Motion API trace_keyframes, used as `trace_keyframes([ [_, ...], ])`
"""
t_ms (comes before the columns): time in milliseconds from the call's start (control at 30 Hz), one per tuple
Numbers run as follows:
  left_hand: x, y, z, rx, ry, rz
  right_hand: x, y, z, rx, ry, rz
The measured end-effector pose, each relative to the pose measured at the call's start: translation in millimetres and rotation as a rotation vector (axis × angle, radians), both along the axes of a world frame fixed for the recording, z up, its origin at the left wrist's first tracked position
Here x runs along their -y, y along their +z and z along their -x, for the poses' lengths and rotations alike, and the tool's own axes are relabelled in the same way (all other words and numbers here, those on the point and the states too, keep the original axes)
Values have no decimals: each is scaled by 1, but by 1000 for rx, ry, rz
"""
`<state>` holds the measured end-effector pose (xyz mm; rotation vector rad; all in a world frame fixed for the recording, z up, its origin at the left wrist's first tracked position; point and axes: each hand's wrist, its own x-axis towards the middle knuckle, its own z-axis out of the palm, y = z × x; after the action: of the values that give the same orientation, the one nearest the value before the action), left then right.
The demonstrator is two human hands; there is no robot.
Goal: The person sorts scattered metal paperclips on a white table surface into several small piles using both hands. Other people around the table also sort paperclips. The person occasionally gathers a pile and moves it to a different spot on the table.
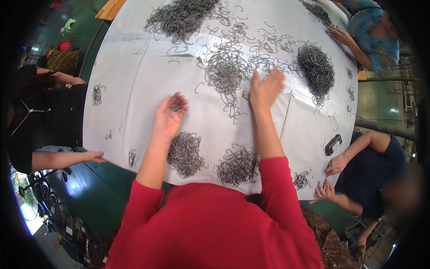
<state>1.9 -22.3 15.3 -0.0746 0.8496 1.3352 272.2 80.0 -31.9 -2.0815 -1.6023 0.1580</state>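
My left hand is turned palm up, with its fingers curled around a small bunch of dark S-shaped metal hooks. Slightly blurred, my right hand is held flat with its fingers stretched out and nothing visible in it. It is beside the right edge of the central heap of hooks, which spreads loosely toward the far side. Close to my body are two smaller heaps: a left heap of hooks by my left forearm and a right heap of hooks by my right forearm.
The white-covered table carries a big far heap of hooks and a dense right heap of hooks. A black box-like object lies near the right edge. Other people's hands rest at the left, right and far-right edges.
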Motion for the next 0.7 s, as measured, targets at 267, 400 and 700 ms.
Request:
trace_keyframes([
  [267, -3, -17, 50, -161, 223, 18, -38, 60, 67, -641, 579, -126],
  [400, -7, -20, 49, -87, 196, -2, 25, 46, -8, -301, 578, -157],
  [700, 11, -32, 42, -81, 306, 11, 74, 27, 33, 72, 659, 125],
])
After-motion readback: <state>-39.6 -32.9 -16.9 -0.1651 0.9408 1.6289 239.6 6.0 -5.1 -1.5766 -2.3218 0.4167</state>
